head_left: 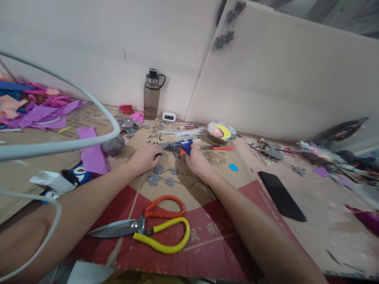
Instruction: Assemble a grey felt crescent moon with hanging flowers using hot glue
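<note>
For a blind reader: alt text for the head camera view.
The right hand grips a blue glue gun while the left hand touches a grey felt piece at its tip, beside grey felt flowers on cardboard. Scissors lie nearer.

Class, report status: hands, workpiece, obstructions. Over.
Right hand grips blue glue gun. Left hand touches grey felt piece by its nozzle. Scissors lie nearer, apart from both.

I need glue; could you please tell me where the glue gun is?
Mid-table in the head view, the glue gun is in the right hand, beside the left hand, in front of the bottle.
</note>
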`<action>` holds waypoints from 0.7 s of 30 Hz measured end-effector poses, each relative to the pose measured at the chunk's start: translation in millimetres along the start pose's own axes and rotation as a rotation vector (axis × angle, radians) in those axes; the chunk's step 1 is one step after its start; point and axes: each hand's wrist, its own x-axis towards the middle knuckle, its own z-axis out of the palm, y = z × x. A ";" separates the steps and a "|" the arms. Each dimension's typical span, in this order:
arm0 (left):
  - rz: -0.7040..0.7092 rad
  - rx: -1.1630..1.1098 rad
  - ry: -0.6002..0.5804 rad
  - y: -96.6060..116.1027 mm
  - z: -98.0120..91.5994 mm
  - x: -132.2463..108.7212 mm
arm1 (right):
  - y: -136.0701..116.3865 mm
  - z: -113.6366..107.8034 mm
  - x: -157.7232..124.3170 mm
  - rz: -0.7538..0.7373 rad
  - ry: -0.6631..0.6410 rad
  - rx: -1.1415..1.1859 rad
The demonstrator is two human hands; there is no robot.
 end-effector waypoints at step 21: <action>0.027 0.025 0.023 -2.7 3.5 0.8 | -4.0 -1.3 4.2 0.011 0.028 0.028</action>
